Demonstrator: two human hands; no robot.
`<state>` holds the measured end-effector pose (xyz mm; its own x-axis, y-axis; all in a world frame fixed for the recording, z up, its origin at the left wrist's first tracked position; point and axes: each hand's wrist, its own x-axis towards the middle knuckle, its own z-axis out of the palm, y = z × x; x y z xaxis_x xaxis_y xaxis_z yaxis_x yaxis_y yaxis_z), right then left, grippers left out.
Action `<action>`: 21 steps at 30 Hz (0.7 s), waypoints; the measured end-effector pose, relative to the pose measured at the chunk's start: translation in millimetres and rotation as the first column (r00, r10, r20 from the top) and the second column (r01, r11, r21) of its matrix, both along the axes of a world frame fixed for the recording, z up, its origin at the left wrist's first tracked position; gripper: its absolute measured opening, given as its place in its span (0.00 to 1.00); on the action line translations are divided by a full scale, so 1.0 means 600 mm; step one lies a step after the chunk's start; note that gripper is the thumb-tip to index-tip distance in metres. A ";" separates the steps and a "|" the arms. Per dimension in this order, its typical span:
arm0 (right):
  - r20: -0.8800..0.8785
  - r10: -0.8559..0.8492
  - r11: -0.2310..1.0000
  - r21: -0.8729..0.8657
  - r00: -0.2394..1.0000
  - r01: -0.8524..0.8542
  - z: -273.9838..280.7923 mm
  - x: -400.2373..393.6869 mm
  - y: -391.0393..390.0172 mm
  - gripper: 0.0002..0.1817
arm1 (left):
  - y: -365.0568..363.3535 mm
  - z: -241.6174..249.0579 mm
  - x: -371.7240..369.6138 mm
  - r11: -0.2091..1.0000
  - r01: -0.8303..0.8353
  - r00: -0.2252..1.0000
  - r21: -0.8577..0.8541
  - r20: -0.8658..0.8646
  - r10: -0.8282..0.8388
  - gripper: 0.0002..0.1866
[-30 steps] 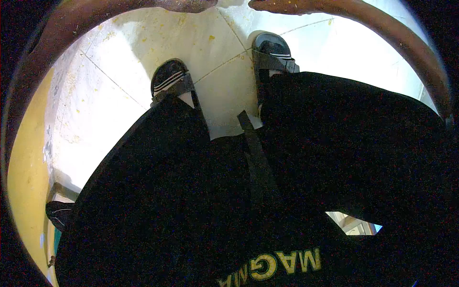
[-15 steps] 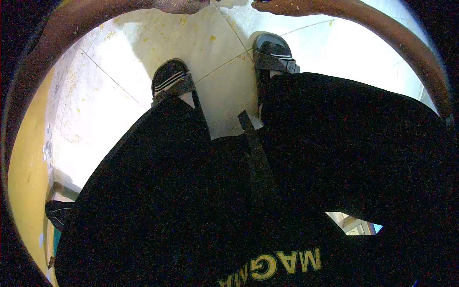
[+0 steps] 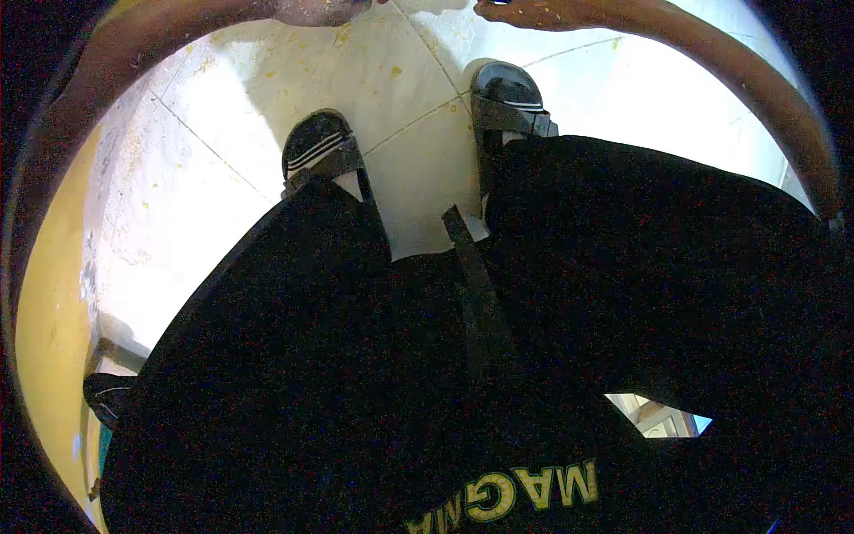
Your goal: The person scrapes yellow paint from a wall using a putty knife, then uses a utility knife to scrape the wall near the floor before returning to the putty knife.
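My left hand (image 3: 325,11) reaches in at the top edge, left of the middle. Its fingers are mostly cut off by the frame. Across a gap, my right hand (image 3: 516,13) is also at the top edge, with a fingertip pointing toward the left one. A small dark patch shows at the frame edge above the right hand; I cannot make out what it is. Whether either hand holds anything is hidden. Both forearms, flecked with small pale bits, curve in from the sides above the tiled floor (image 3: 414,165).
Two black sandals with white stripes, a left one (image 3: 311,142) and a right one (image 3: 507,84), stand on the floor. Yellowish bits are scattered on the tiles. A yellow wall (image 3: 53,347) runs along the left. A dark shoe-like thing (image 3: 108,398) lies by it.
My right hand has shifted slightly to the right, and my left hand slightly up and left. The feet and clothing look the same.
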<state>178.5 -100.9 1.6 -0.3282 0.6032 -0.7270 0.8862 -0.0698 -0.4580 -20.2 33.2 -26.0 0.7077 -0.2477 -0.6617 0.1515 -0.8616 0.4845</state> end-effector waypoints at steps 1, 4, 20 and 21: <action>0.000 0.000 1.000 0.001 1.000 0.000 0.002 -0.001 0.001 0.18 | 0.005 -0.010 -0.005 0.999 0.004 0.998 -0.053 0.056 -0.001 0.17; 0.009 0.022 1.000 -0.009 1.000 -0.022 0.009 -0.003 0.003 0.18 | 0.006 -0.016 -0.007 0.996 0.024 0.995 -0.081 0.101 -0.015 0.16; 0.051 0.020 1.000 -0.016 0.998 -0.019 0.013 -0.005 0.002 0.18 | 0.002 -0.012 -0.003 0.999 0.038 0.996 -0.022 0.084 -0.036 0.16; 0.027 0.024 1.000 0.003 0.999 -0.024 0.013 -0.005 0.002 0.18 | 0.006 -0.020 -0.002 0.999 0.039 0.996 -0.022 0.083 -0.037 0.16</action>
<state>175.6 -99.9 9.5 -0.3230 0.5975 -0.7340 0.8995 -0.0473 -0.4343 -21.6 36.6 -37.8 0.7495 -0.2902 -0.5950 0.0778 -0.8540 0.5145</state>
